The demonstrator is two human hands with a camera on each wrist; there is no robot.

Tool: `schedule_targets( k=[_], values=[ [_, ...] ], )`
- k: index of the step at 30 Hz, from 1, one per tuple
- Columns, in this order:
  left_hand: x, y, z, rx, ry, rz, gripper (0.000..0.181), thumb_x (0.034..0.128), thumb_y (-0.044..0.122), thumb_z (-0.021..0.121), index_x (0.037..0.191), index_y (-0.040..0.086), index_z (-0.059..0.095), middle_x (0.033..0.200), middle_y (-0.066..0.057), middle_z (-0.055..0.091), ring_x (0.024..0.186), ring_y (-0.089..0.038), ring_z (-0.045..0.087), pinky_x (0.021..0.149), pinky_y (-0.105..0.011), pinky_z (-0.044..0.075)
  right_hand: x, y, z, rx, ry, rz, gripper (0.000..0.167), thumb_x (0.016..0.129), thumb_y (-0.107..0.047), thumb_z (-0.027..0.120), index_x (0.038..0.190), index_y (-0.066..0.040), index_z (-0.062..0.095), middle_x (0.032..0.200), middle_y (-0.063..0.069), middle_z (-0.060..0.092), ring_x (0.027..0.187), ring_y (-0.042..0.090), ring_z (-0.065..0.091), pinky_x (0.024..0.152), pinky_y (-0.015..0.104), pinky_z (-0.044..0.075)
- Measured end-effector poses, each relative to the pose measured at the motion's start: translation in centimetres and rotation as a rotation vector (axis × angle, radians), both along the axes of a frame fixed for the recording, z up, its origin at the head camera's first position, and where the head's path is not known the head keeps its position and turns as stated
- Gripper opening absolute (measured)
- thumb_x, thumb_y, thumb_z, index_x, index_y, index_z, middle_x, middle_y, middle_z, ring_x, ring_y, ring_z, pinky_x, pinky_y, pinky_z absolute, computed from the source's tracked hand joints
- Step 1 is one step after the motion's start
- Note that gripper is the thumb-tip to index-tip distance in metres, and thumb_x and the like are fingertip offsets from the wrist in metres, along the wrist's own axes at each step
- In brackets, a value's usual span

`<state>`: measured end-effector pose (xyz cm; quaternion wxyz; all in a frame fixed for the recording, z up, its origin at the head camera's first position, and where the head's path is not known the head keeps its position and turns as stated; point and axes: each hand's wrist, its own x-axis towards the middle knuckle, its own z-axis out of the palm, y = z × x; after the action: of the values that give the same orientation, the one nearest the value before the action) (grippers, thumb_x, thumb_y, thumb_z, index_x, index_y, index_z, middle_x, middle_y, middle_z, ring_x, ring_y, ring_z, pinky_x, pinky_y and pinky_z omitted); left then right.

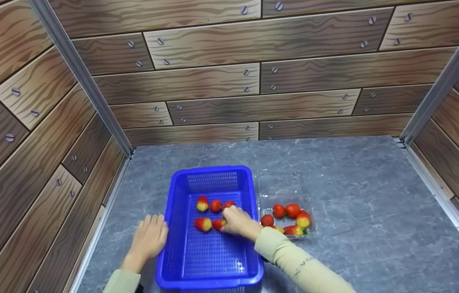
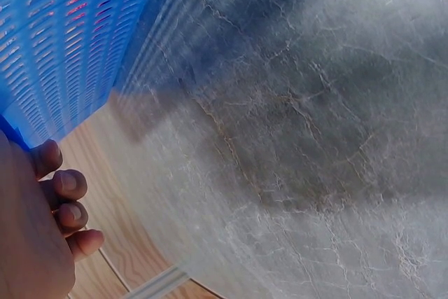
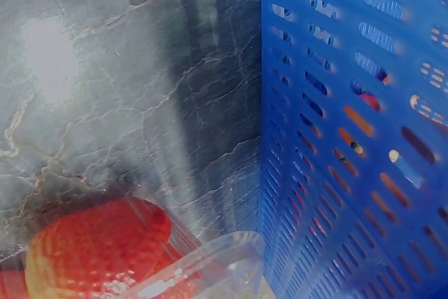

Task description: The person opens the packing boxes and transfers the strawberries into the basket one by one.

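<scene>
1. Closest to us was a pale right sleeve (image 1: 311, 264), its right hand (image 1: 239, 221) reaching into the blue basket (image 1: 210, 283).
2. We saw that grip nearly closed, fingertips pinching a strawberry (image 1: 217, 224) inside the basket.
3. We saw the left hand (image 1: 150, 238), fingers loosely extended, touching the left rim.
4. More fruit (image 1: 202, 226) lay around it, and in an open clear box (image 1: 284, 222) on the bench (image 1: 376, 203).

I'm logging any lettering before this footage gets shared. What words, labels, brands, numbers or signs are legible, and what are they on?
"X": on the right sleeve, the clearest letter of a short dark marking; its other characters are too small and slanted to read surely.
No other text is legible: I see none on the blue basket, the clear box or the fruit.
</scene>
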<state>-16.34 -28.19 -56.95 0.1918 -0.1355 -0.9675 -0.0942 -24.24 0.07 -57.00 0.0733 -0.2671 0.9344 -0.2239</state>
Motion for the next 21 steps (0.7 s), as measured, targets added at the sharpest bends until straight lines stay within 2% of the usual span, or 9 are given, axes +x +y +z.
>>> schedule_targets(
  k=[6, 10, 15, 21],
  values=[
    [0.06, 0.03, -0.11, 0.001, 0.014, -0.005, 0.009, 0.0944, 0.009, 0.049, 0.088, 0.003, 0.052, 0.080, -0.013, 0.052, 0.078, -0.034, 0.048, 0.067, -0.045, 0.037, -0.04, -0.02, -0.07, -0.014, -0.033, 0.014, 0.036, 0.072, -0.015, 0.085, 0.061, -0.015, 0.051, 0.060, -0.003, 0.045, 0.056, 0.016, 0.047, 0.053, 0.033, 0.042],
    [0.09, 0.05, -0.08, 0.005, 0.001, 0.002, 0.010, 0.0949, 0.010, 0.049, 0.091, 0.002, 0.053, 0.082, -0.014, 0.053, 0.079, -0.035, 0.048, 0.068, -0.046, 0.038, -0.03, 0.01, -0.13, -0.029, -0.009, 0.033, 0.036, 0.069, -0.010, 0.084, 0.060, -0.015, 0.050, 0.060, -0.002, 0.044, 0.055, 0.016, 0.046, 0.052, 0.033, 0.042],
    [0.13, 0.08, 0.01, 0.007, -0.009, 0.010, 0.013, 0.0954, 0.010, 0.048, 0.096, -0.001, 0.056, 0.086, -0.016, 0.056, 0.082, -0.036, 0.050, 0.071, -0.047, 0.039, -0.02, 0.10, -0.13, -0.032, 0.046, 0.050, 0.025, 0.066, -0.006, 0.077, 0.060, -0.011, 0.053, 0.060, 0.004, 0.049, 0.053, 0.020, 0.045, 0.049, 0.037, 0.043],
    [0.10, 0.14, 0.01, 0.013, 0.013, 0.002, 0.011, 0.0946, 0.009, 0.048, 0.091, 0.001, 0.054, 0.080, -0.013, 0.053, 0.078, -0.034, 0.048, 0.068, -0.045, 0.038, 0.18, 0.18, -0.10, 0.003, 0.072, 0.049, 0.018, 0.067, -0.007, 0.075, 0.065, -0.009, 0.057, 0.064, 0.008, 0.052, 0.054, 0.021, 0.047, 0.049, 0.037, 0.045]
  ],
)
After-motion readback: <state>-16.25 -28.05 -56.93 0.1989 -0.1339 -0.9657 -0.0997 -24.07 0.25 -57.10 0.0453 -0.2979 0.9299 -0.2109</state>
